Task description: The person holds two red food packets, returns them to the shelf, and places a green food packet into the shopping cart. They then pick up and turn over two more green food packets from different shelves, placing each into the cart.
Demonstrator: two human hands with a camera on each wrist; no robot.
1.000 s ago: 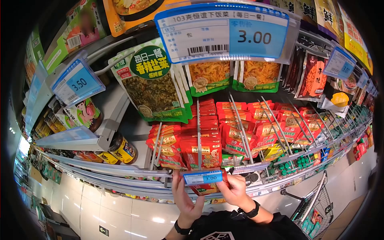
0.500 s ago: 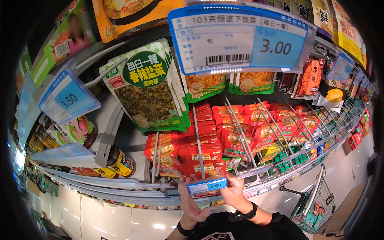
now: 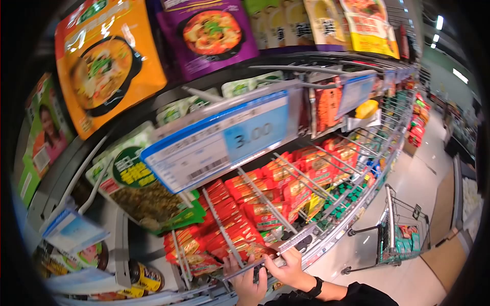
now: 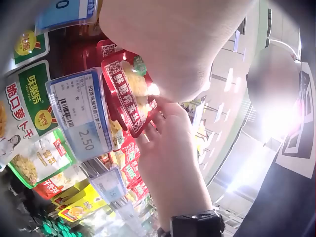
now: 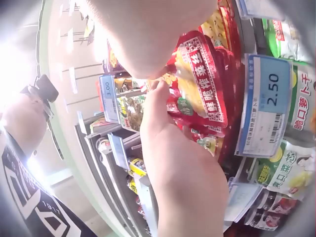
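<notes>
- At six o'clock in the head view, our right hand gripped a red packet by its edge.
- Our left hand was beside it at eight o'clock; we could not tell whether it grasped too.
- In the left wrist view, our packet sat at ten o'clock, a price tag just beside it.
- We had a shopping cart at four o'clock.

The glossy red plastic packet carries white characters, white decorative patterns, a yellow food picture and a green patch. The large rectangular price label is white and light blue, with dark-blue edge and black barcode. One tall pouch is orange; another pouch is purple. The cloth shirt is black with white geometric print.
</notes>
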